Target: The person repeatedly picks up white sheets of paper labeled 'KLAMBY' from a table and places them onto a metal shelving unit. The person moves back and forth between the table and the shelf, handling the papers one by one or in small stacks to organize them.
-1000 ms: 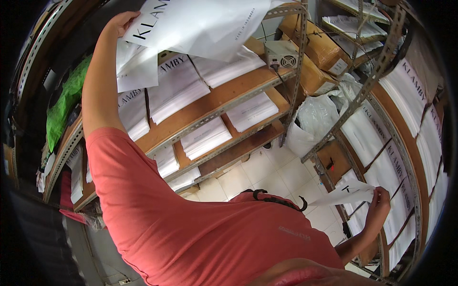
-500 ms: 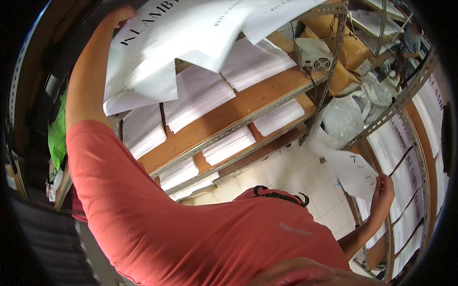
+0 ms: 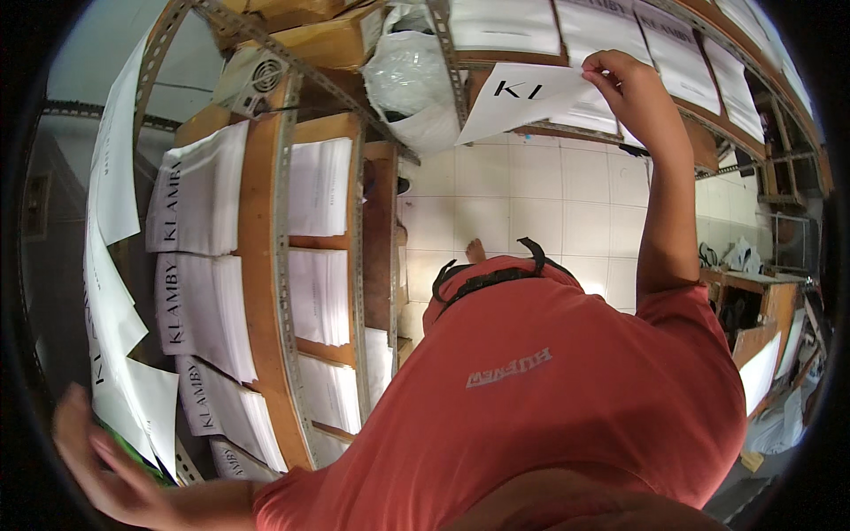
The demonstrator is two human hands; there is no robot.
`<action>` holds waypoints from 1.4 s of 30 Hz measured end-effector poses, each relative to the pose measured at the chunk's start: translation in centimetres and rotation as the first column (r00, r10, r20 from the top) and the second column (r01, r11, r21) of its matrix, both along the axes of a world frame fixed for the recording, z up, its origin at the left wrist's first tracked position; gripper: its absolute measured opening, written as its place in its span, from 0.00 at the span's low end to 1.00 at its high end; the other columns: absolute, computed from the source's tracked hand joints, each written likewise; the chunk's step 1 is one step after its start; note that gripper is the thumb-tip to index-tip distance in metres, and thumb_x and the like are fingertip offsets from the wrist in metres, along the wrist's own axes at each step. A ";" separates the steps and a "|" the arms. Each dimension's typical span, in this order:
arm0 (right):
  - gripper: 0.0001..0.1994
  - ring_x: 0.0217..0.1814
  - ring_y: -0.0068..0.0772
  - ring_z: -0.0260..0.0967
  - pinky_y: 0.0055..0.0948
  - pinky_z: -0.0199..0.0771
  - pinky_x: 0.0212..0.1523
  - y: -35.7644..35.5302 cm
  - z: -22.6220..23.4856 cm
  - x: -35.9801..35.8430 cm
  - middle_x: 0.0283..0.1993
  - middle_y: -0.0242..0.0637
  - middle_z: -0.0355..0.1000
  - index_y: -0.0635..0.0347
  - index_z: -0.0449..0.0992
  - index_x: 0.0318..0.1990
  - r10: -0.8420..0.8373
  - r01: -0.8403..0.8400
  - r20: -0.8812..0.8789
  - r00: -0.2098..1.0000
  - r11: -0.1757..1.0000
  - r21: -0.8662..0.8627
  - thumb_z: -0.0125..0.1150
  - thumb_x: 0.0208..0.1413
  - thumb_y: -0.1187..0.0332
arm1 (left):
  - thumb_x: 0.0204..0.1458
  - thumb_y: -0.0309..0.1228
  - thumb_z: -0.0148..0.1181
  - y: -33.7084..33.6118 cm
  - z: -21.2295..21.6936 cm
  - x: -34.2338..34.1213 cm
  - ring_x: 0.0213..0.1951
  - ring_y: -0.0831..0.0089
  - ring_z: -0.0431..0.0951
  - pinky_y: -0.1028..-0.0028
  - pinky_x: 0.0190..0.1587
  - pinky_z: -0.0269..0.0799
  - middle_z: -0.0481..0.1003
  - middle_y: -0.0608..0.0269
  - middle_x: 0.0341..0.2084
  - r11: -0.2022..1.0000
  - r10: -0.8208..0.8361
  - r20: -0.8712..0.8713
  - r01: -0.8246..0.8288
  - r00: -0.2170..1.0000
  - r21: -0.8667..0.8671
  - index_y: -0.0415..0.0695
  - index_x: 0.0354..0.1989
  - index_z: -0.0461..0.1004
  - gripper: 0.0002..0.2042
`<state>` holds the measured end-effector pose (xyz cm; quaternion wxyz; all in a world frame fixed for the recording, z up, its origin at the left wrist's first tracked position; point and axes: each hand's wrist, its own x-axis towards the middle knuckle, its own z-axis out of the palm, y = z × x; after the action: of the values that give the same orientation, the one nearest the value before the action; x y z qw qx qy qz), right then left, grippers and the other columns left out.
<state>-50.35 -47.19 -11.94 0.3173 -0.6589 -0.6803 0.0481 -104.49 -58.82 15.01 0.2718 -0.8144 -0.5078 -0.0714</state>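
Observation:
My right hand is closed in a pinch on the corner of a white sheet with black lettering. The sheet hangs in front of the far shelves, above the tiled floor. At the lower left, my left hand is slightly blurred, its fingers apart and nothing seen in them. Beside its fingertips are several overlapping white printed sheets with jagged lower corners, on the far left above a rack. Stacks of similar white sheets lie on that rack's upper shelf.
The rack at left has wooden shelves and a perforated metal frame, with lower stacks. A grey metal box with a fan sits at its far end. Beyond are a clear plastic bag, cardboard boxes and another rack of stacks.
My body and view have turned to the right. The left hand has let go of the overlapping sheets at the rack. The right hand still pinches its sheet, now raised higher in view.

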 end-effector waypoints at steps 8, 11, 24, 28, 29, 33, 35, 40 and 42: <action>0.10 0.45 0.46 0.73 0.38 0.75 0.44 -11.1 -8.0 7.8 0.40 0.44 0.74 0.61 0.75 0.40 -0.048 0.020 0.258 0.965 0.994 0.112 0.54 0.50 0.74 | 0.44 0.26 0.68 2.8 -29.4 30.3 0.44 0.55 0.74 0.63 0.47 0.68 0.75 0.56 0.40 0.680 -0.314 0.822 0.717 0.475 -0.154 0.42 0.42 0.78 0.14; 0.11 0.49 0.44 0.72 0.38 0.75 0.47 -16.5 -11.1 9.7 0.42 0.42 0.74 0.62 0.75 0.40 -0.070 0.051 0.256 0.964 0.995 0.080 0.53 0.48 0.74 | 0.45 0.30 0.67 1.2 -33.0 44.7 0.51 0.51 0.72 0.56 0.57 0.62 0.72 0.51 0.49 0.596 -0.455 0.743 0.788 0.492 -0.157 0.41 0.57 0.68 0.28; 0.08 0.41 0.39 0.70 0.37 0.68 0.42 -35.8 -14.6 24.6 0.40 0.33 0.76 0.55 0.76 0.37 -0.537 0.533 0.186 0.823 0.843 0.078 0.59 0.48 0.75 | 0.51 0.28 0.55 -9.2 -44.2 71.8 0.30 0.55 0.81 0.59 0.37 0.72 0.79 0.52 0.23 0.184 -0.748 0.445 0.798 0.492 -0.573 0.43 0.36 0.76 0.07; 0.07 0.40 0.38 0.69 0.36 0.65 0.41 -39.9 -14.8 30.7 0.39 0.29 0.76 0.54 0.77 0.36 -0.686 0.696 0.273 0.674 0.714 0.074 0.60 0.49 0.74 | 0.51 0.29 0.55 -10.6 -45.1 78.4 0.31 0.58 0.81 0.63 0.40 0.71 0.79 0.55 0.23 0.003 -0.805 0.494 0.835 0.329 -0.550 0.46 0.36 0.77 0.06; 0.06 0.40 0.38 0.69 0.36 0.65 0.41 -40.5 -15.0 32.1 0.38 0.29 0.76 0.54 0.77 0.36 -0.696 0.712 0.286 0.659 0.699 0.062 0.60 0.49 0.74 | 0.51 0.29 0.56 -11.0 -45.5 80.2 0.32 0.58 0.81 0.63 0.41 0.71 0.79 0.55 0.23 -0.016 -0.798 0.518 0.847 0.310 -0.532 0.46 0.35 0.77 0.06; 0.06 0.40 0.37 0.69 0.37 0.64 0.42 -41.7 -15.4 38.1 0.36 0.29 0.77 0.53 0.79 0.32 -0.724 0.772 0.331 0.606 0.635 -0.026 0.58 0.48 0.75 | 0.50 0.29 0.56 -12.6 -47.3 88.0 0.29 0.58 0.80 0.61 0.38 0.71 0.78 0.55 0.22 -0.155 -0.822 0.541 0.844 0.178 -0.514 0.46 0.32 0.77 0.05; 0.07 0.40 0.37 0.69 0.38 0.64 0.43 -42.6 -15.6 40.6 0.35 0.30 0.77 0.53 0.80 0.32 -0.747 0.806 0.337 0.573 0.589 -0.064 0.57 0.47 0.74 | 0.50 0.29 0.55 -13.6 -47.7 91.5 0.28 0.57 0.80 0.59 0.35 0.72 0.78 0.53 0.22 -0.231 -0.811 0.573 0.835 0.118 -0.499 0.45 0.30 0.78 0.05; 0.08 0.45 0.34 0.66 0.37 0.64 0.46 -45.1 -16.5 47.3 0.37 0.29 0.76 0.52 0.80 0.33 -0.723 0.785 0.308 0.619 0.564 -0.256 0.56 0.47 0.67 | 0.50 0.28 0.54 -15.1 -49.0 99.1 0.28 0.50 0.79 0.55 0.33 0.74 0.77 0.46 0.23 -0.311 -0.729 0.660 0.773 0.179 -0.553 0.41 0.31 0.78 0.06; 0.16 0.54 0.36 0.64 0.39 0.61 0.49 -45.9 -14.5 47.6 0.48 0.29 0.74 0.49 0.77 0.47 -0.761 0.839 0.357 0.542 0.517 -0.171 0.63 0.50 0.61 | 0.54 0.31 0.53 -15.7 -47.9 101.0 0.30 0.48 0.79 0.53 0.34 0.73 0.77 0.44 0.25 -0.301 -0.760 0.618 0.735 0.200 -0.608 0.41 0.31 0.77 0.08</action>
<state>-2.75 -93.13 -26.42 0.1074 -0.9413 -0.3114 -0.0730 -3.46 -74.50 -32.87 -0.2856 -0.9394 0.1827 0.0503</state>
